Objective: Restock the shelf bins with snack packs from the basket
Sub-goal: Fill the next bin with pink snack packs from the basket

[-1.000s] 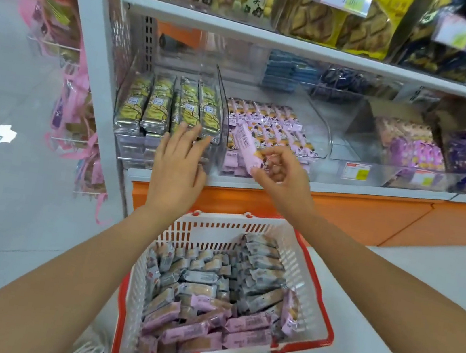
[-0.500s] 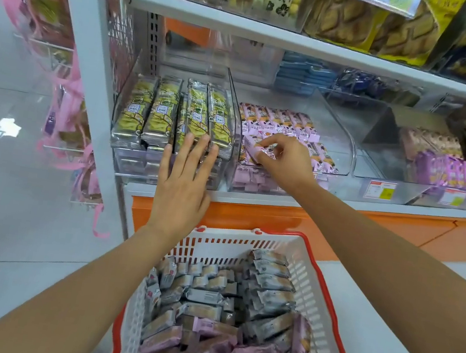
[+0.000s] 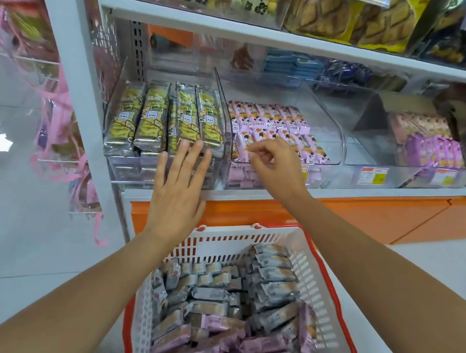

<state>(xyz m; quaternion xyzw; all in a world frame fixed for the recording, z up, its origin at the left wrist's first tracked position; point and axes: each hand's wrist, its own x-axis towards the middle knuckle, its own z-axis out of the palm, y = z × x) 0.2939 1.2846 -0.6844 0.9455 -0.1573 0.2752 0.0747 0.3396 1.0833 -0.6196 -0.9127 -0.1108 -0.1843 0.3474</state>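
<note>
Apparently right hand [image 3: 278,168] fingers [image 3: 255,149] pinch a pink snack pack [image 3: 242,144] atop the bin [image 3: 336,133]; left hand [image 3: 177,198] spread

**Plastic and shine everywhere**

Bins [image 3: 333,122] are clear hard plastic, smooth and glossy. Snack packs [image 3: 264,344] wear crinkly film wrappers, pink or silvery, with a sheen. Basket [image 3: 325,299] is matt white moulded plastic lattice, glossy red rim. Shelf [image 3: 276,39] looks like white painted metal, floor [image 3: 5,233] is polished tile

Right hand [image 3: 275,167] seemingly pinches pink pack [image 3: 242,143] in bin [image 3: 341,138].
</note>
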